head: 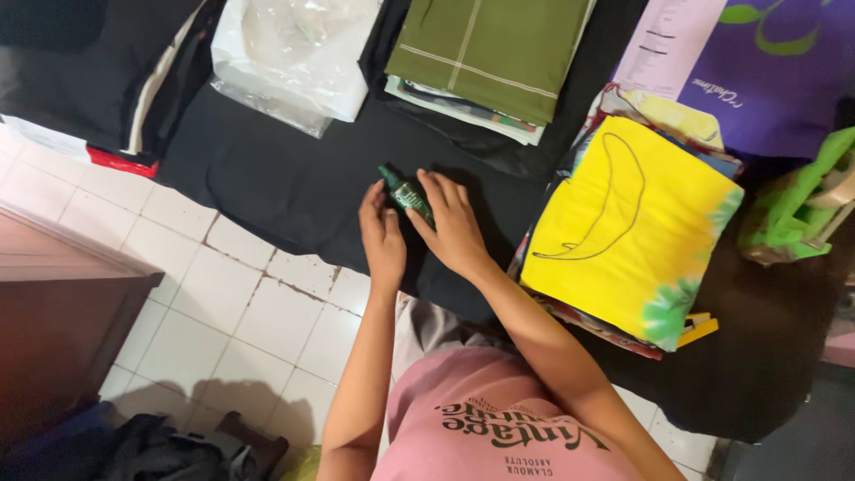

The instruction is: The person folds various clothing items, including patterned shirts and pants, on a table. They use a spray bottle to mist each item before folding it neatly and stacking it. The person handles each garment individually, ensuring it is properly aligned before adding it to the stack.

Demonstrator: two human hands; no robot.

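Snugly, green bottle (406,193) between both hands' grip.

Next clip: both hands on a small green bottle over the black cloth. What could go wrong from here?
1. The small green bottle lies tilted between the left hand and right hand; if its cap loosens, liquid may spill onto the black cloth.
2. A slip could send it toward the folded yellow fabric nearby, possibly staining it.
3. It sits near the cloth's edge above the tiled floor, so a drop might damage it.
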